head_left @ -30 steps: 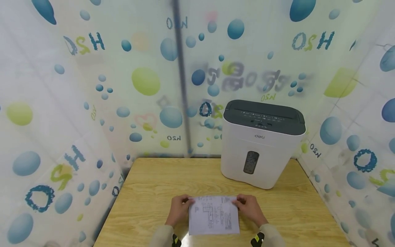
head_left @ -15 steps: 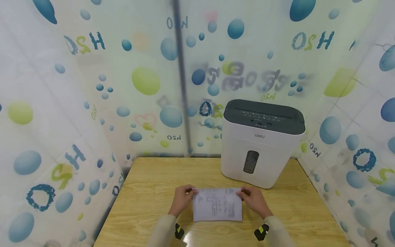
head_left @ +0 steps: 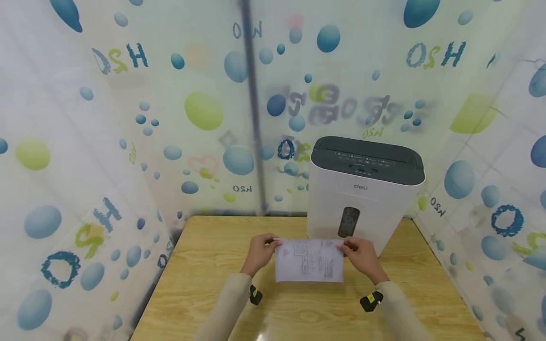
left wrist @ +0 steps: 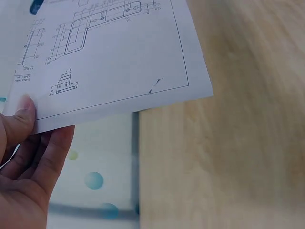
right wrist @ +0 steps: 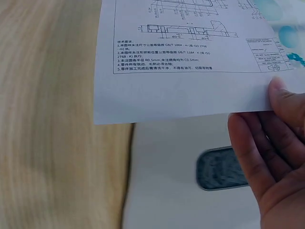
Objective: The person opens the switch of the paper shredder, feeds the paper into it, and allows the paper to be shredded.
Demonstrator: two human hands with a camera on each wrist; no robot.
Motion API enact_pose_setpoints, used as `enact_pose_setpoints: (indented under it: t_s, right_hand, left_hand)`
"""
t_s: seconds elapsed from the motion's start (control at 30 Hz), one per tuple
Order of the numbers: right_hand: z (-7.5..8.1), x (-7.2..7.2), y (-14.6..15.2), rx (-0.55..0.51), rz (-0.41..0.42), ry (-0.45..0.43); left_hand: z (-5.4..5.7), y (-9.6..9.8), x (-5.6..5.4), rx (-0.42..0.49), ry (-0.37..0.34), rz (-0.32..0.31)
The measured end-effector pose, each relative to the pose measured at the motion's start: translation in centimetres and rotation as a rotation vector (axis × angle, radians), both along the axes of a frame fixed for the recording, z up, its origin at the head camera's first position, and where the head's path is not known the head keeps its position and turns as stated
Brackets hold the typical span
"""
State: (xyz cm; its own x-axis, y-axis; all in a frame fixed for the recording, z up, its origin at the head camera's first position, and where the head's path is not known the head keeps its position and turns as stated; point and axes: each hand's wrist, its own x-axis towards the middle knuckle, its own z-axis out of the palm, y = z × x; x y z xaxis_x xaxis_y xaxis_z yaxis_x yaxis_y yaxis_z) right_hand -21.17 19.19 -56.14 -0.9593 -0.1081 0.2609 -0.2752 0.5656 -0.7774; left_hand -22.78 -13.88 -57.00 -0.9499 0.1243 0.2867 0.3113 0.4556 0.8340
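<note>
A white sheet of paper [head_left: 309,260], printed with a technical drawing and lines of text, is held up above the table between both hands. My left hand [head_left: 260,253] pinches its upper left corner, thumb on the printed face and fingers behind, as the left wrist view shows at the paper [left wrist: 119,62]. The upper right corner is pinched the same way by my right hand [head_left: 362,258]. Just behind the paper and right hand stands a white paper shredder [head_left: 328,203] with a dark grey top [head_left: 367,158]; the right hand and sheet hide part of its lower front.
The wooden table [head_left: 222,237] has its back edge against a patterned curtain [head_left: 204,156]. Curtains also hang along the left and right sides. The shredder's dark window [right wrist: 221,169] shows below the paper in the right wrist view.
Both hands have carried the sheet forward, away from the body and slightly right, toward the shredder. The pinch at both corners stays the same.
</note>
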Motion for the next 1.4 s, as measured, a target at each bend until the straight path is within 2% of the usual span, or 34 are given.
enact_pose_setpoints:
  t_s: [0.23, 0.47, 0.73, 0.87, 1.0, 1.2, 1.4]
  right_hand:
    - [2.8, -0.7, 1.4, 0.023, -0.031, 0.111]
    - [5.6, -1.3, 2.5, 0.042, -0.060, 0.157]
    - [9.3, -1.6, 3.6, 0.082, -0.113, 0.244]
    - [11.5, -1.7, 3.9, 0.086, -0.136, 0.292]
    - [13.9, -1.6, 4.4, 0.093, -0.151, 0.303]
    - [17.2, -1.2, 5.2, 0.100, -0.165, 0.321]
    - [20.0, -1.5, 6.1, 0.094, -0.209, 0.343]
  left_hand:
    - [2.7, 1.4, -1.9, -0.028, 0.024, -0.004]
    - [5.4, 2.3, -3.5, -0.027, 0.111, -0.040]
    - [9.0, 3.4, -5.2, -0.024, 0.142, -0.058]
    - [11.2, 4.0, -6.1, -0.002, 0.165, -0.071]
    - [13.5, 4.7, -6.9, 0.022, 0.203, -0.096]
    - [16.7, 5.7, -8.0, -0.012, 0.250, -0.119]
    - [20.3, 6.7, -9.0, -0.068, 0.269, -0.147]
